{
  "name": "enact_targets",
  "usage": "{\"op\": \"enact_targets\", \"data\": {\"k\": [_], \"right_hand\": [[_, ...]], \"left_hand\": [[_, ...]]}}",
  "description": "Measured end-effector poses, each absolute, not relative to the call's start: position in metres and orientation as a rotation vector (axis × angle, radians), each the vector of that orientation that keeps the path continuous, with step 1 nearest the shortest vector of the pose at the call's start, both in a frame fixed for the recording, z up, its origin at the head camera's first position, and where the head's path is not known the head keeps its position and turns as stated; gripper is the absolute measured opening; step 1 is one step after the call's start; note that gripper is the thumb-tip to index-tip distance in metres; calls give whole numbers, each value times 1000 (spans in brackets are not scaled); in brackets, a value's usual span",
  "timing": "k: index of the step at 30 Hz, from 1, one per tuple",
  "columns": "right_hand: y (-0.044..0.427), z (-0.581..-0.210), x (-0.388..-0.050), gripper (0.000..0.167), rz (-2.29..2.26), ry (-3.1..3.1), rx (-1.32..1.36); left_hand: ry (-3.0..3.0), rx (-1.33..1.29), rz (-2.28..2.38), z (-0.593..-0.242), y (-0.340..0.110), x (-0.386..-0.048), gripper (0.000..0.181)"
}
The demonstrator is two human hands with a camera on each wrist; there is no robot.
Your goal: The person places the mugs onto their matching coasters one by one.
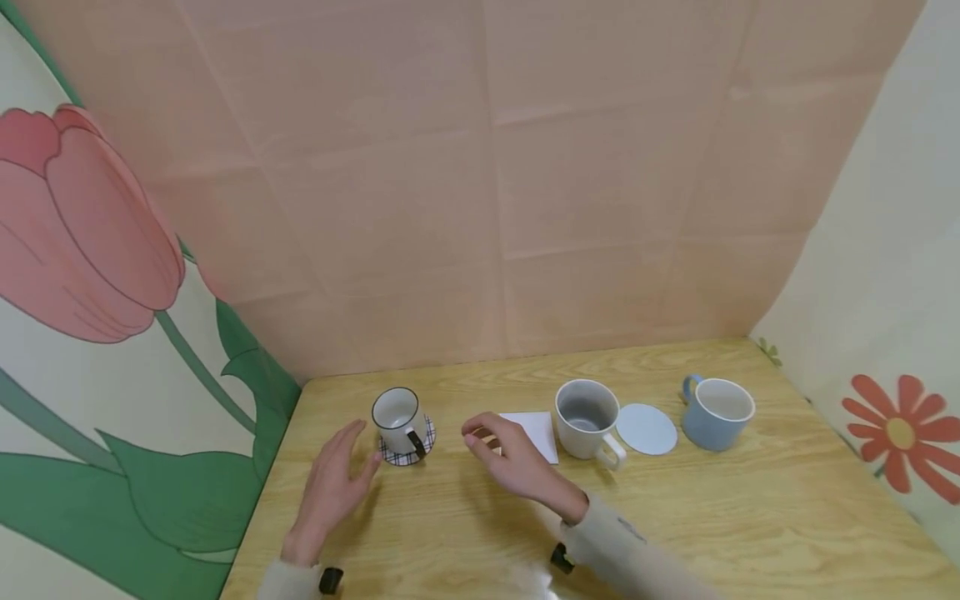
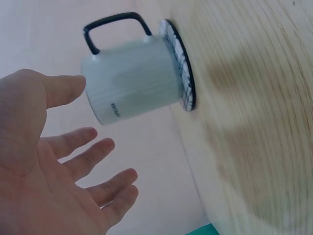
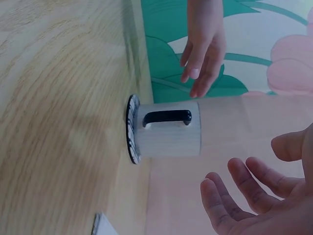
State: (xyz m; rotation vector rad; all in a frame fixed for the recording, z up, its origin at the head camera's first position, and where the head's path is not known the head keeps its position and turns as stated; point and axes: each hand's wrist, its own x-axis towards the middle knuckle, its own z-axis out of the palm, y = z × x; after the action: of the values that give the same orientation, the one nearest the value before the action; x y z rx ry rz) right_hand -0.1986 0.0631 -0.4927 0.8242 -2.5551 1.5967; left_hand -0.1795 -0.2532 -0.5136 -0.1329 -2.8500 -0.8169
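A white mug (image 1: 395, 419) with a dark rim and black handle stands upright on a round checked coaster (image 1: 428, 435). My left hand (image 1: 333, 483) hovers just left of this mug, fingers spread and apart from it in the head view. To the mug's right, my right hand (image 1: 513, 458) hangs in the air with loosely bent fingers, holding nothing. In the left wrist view the mug (image 2: 134, 81) shows small dark lettering near its rim. The right wrist view shows its handle (image 3: 167, 116) turned toward that camera.
Partly behind my right hand lies a white square coaster (image 1: 542, 435). A larger white mug (image 1: 587, 425) stands beside it, then a pale round coaster (image 1: 647, 429) and a blue mug (image 1: 717, 415). A pink backdrop (image 1: 480, 208) rises at the wooden table's (image 1: 787, 492) far edge.
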Motion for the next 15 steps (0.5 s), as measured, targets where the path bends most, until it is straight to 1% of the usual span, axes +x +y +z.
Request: {"op": "enact_targets", "data": {"k": [8,15], "right_hand": [[74,-484,-191,24,1568,-2504,859],[83,-485,-189,19,1544,-2445,854]], "left_hand": [[-2834,-165,-800,-508,-246,-172,66],[-2792,-202,-778,-505,-240,-167,67]]}}
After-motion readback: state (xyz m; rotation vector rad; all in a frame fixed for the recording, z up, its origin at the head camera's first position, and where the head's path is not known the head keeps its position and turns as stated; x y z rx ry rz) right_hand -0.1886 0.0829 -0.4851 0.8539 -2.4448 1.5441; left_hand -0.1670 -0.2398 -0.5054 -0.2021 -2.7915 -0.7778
